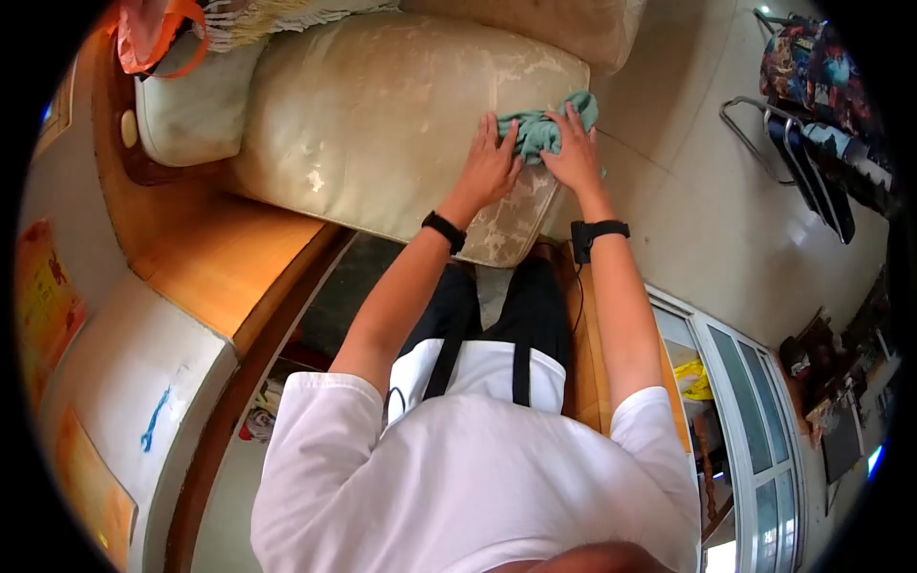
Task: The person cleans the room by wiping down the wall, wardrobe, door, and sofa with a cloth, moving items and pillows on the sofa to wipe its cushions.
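A crumpled green cloth (533, 135) lies bunched on the right end of a worn beige sofa cushion (382, 124). My left hand (491, 164) grips the cloth's left edge, with some fingertips resting on the cushion. From the right, my right hand (575, 155) holds the cloth, fingers over it and thumb against its lower side. Both hands are close together, and the cloth between them covers part of the cushion's edge. Around it the cushion's surface is peeling in pale patches. Each wrist wears a black band.
A wooden armrest (220, 248) and a pale green cushion (191, 110) are at the left. An orange bag (158, 38) hangs at the upper left. Tiled floor (688, 124) spreads to the right, with a metal-framed chair (793, 143) beyond. A glass-panelled sliding door (755, 401) stands lower right.
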Demonstrator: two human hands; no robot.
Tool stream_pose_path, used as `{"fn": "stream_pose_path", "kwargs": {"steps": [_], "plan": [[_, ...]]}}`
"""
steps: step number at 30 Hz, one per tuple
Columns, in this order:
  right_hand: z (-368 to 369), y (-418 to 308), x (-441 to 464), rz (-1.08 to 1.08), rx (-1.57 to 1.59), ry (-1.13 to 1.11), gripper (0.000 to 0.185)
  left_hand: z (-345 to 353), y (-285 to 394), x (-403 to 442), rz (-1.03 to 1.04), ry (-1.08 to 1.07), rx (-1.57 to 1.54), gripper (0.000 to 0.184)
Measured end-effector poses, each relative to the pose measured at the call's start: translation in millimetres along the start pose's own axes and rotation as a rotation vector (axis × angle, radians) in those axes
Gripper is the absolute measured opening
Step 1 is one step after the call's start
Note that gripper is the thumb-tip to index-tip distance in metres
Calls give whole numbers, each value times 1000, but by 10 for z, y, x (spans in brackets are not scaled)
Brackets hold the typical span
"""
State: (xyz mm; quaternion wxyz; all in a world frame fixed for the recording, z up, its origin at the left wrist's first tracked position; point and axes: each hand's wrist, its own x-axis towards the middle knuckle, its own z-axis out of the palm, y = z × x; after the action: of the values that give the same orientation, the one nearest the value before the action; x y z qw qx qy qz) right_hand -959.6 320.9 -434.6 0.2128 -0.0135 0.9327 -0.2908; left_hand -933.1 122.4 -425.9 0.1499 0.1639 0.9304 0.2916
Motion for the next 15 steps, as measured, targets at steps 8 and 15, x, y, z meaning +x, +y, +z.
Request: {"fn": "stream_pose_path", "kwargs": {"steps": [8, 15], "plan": [[1, 213, 835, 189, 143, 145, 59, -586, -1389, 633, -383, 414, 426, 57], [29, -445, 1468, 211, -50, 78, 58, -667, -1878, 498, -496, 349, 305, 56]]}}
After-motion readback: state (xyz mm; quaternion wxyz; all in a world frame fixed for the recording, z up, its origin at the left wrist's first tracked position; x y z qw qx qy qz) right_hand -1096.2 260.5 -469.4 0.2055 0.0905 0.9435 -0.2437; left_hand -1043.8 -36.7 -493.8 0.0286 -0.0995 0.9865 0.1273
